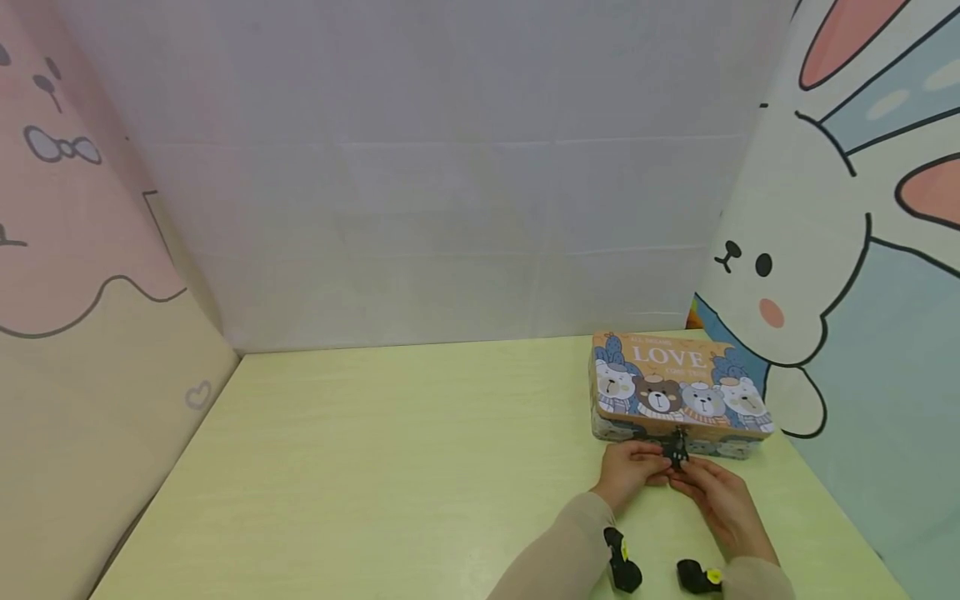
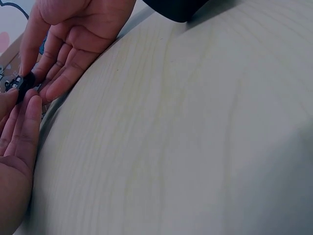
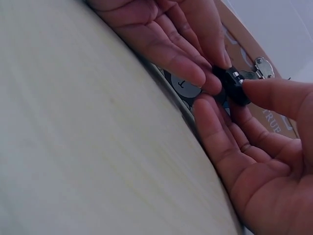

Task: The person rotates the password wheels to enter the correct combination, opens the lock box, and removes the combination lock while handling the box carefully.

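A tin box [image 1: 678, 379] with cartoon bears and the word LOVE on its lid stands at the table's right rear. On its front is a metal clasp [image 3: 264, 67], and a small black combination padlock [image 3: 235, 87] hangs at it. My left hand [image 1: 628, 473] pinches the padlock from the left between thumb and fingers. From the right, my right hand [image 1: 722, 504] pinches it too, thumb on the side with the pale dials. Both hands' other fingers lie under or beside the padlock, close together. Whether the shackle is closed cannot be seen.
The pale yellow table [image 1: 375, 458] stretches left of the box. A wall with a printed rabbit [image 1: 795, 292] rises close on the right, and a white sheet [image 1: 450, 208] hangs behind. Black wrist cameras [image 1: 624, 567] sit at both wrists.
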Tool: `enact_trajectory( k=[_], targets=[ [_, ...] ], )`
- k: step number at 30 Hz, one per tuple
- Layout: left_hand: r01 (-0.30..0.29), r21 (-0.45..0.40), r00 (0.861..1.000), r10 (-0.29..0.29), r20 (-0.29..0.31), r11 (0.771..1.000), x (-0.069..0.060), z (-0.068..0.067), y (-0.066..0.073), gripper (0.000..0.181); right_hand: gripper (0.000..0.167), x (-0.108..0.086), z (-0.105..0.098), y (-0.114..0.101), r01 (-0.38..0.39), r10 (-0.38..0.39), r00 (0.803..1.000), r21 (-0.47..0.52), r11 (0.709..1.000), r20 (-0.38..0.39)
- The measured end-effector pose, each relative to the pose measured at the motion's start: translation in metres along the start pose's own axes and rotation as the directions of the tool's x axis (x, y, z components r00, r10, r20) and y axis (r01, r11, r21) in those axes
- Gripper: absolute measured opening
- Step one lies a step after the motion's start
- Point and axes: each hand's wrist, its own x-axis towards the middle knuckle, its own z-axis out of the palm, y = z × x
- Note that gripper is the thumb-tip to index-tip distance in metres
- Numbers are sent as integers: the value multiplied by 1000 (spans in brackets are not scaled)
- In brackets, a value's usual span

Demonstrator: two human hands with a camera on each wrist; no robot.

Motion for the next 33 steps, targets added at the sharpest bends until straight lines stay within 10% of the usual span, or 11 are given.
enact_trajectory(
  k=[33],
  targets=[
    [-5,5,1000,5,-4,1000,-1,1,2,12,21,4,2,1,-3,-3,998,-95,995,-67]
  ],
)
